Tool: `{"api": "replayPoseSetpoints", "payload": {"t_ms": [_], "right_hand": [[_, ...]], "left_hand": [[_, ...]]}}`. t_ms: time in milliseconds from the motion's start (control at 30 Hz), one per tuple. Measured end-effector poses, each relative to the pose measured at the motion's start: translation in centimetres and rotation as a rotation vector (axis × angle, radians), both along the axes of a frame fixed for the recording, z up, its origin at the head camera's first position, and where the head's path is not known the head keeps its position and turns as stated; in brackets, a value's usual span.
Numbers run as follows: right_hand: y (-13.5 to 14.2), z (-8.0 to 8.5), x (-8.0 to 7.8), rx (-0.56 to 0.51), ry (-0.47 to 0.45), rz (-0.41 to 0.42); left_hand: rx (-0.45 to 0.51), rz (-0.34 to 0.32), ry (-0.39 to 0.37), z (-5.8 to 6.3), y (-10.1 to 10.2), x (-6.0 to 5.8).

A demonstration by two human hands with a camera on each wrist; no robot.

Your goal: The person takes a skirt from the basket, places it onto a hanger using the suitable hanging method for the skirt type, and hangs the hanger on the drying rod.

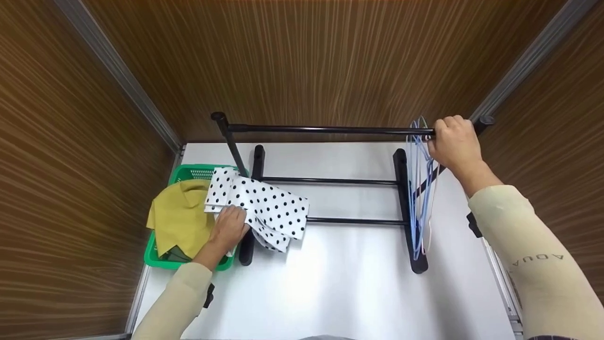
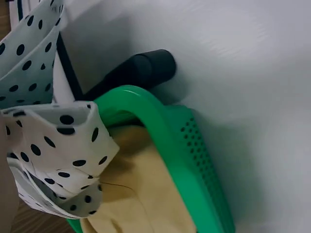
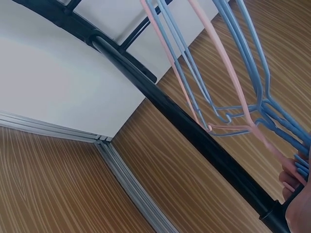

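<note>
My left hand (image 1: pixel 229 229) grips a white cloth with black polka dots (image 1: pixel 271 208), folded over and hanging above the basket's right side. In the left wrist view, a folded part of the polka-dot cloth (image 2: pixel 58 145) hangs over the green basket (image 2: pixel 170 160). At the right end of the black rack's top rail (image 1: pixel 330 129), my right hand (image 1: pixel 455 141) has its fingers curled over the rail and the hooks of several blue and pink hangers (image 1: pixel 417 189). Close up in the right wrist view, the hanger necks (image 3: pixel 265 107) run into the fingers (image 3: pixel 287 179).
The green basket (image 1: pixel 153 255) stands at the left of the white table (image 1: pixel 302 293), with a mustard-yellow garment (image 1: pixel 181 215) and a dark green cloth (image 1: pixel 175 254) in it. Black rack feet (image 1: pixel 417 262) rest on the tabletop. Wood-grain panels (image 1: pixel 302 61) enclose the back and sides.
</note>
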State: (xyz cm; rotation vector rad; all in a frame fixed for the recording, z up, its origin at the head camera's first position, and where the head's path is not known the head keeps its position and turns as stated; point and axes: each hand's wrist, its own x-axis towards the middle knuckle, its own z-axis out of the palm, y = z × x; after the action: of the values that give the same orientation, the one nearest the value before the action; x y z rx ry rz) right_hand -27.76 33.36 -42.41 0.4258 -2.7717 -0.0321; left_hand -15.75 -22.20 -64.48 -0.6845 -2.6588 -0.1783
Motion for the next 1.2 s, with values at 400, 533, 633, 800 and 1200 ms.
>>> {"api": "replayPoseSetpoints", "payload": {"t_ms": [400, 533, 633, 800, 1200], "right_hand": [[-0.7, 0.2, 0.2, 0.036, -0.061, -0.045], [-0.6, 0.0, 0.2, 0.035, -0.046, -0.043], [-0.5, 0.0, 0.3, 0.029, -0.043, -0.041], [-0.5, -0.1, 0.3, 0.014, -0.009, -0.027], [-1.0, -0.6, 0.2, 0.011, -0.01, -0.026]], "left_hand": [[0.039, -0.021, 0.098, 2.5, 3.6, -2.1], [0.068, -0.045, 0.161, 3.2, 5.3, -3.0], [0.112, -0.081, 0.206, 3.9, 6.7, -3.7], [0.177, -0.127, 0.253, 5.8, 9.2, -5.0], [0.247, -0.095, 0.21, 8.1, 11.6, -6.6]]}}
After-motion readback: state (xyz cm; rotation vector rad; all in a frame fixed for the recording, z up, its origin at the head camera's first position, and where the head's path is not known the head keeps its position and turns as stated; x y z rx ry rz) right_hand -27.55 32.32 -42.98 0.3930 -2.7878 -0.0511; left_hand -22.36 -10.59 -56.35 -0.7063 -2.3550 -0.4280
